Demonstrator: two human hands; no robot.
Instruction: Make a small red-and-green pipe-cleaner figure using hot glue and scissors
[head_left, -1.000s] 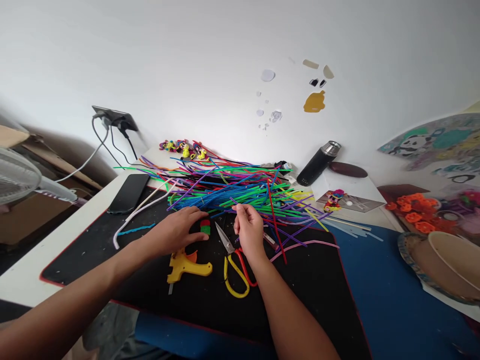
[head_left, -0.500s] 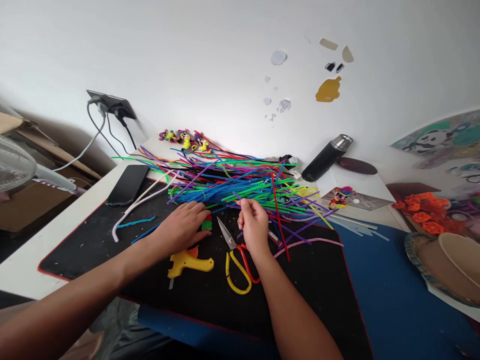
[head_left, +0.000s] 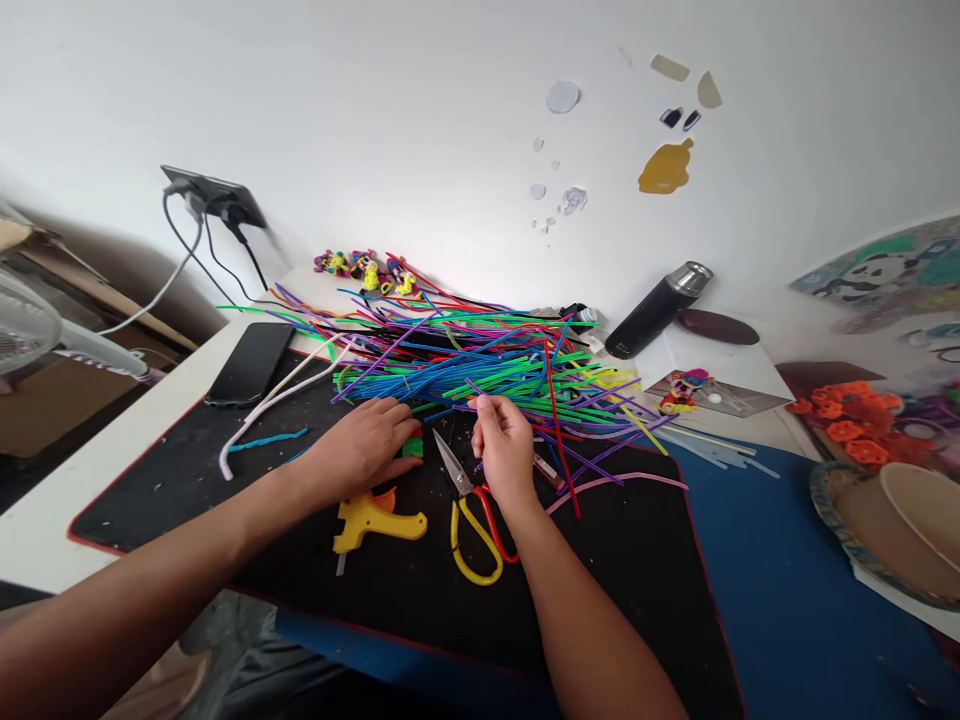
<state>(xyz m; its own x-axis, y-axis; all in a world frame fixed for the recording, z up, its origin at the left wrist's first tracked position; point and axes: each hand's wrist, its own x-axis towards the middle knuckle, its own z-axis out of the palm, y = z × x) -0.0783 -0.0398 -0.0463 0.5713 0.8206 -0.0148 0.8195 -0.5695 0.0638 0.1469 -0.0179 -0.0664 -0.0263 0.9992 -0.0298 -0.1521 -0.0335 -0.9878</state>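
Note:
My left hand rests low over the mat, fingers and thumb closed on either side of a small green piece whose kind I cannot make out. My right hand is raised a little, thumb and fingers pinched together; whatever is between them is too small to name. Behind both hands lies a big heap of pipe cleaners, mostly blue and green in front. Between my hands are open scissors with one yellow and one red handle. A yellow glue gun lies below my left hand.
A black phone lies at the left, near a fan. Small pipe-cleaner figures sit by the wall. At the right are a black thermos, another figure, orange flowers and a round bowl.
The view has shifted slightly. Both hands keep nearly the same places and grips; the scissors and glue gun have not moved on the mat.

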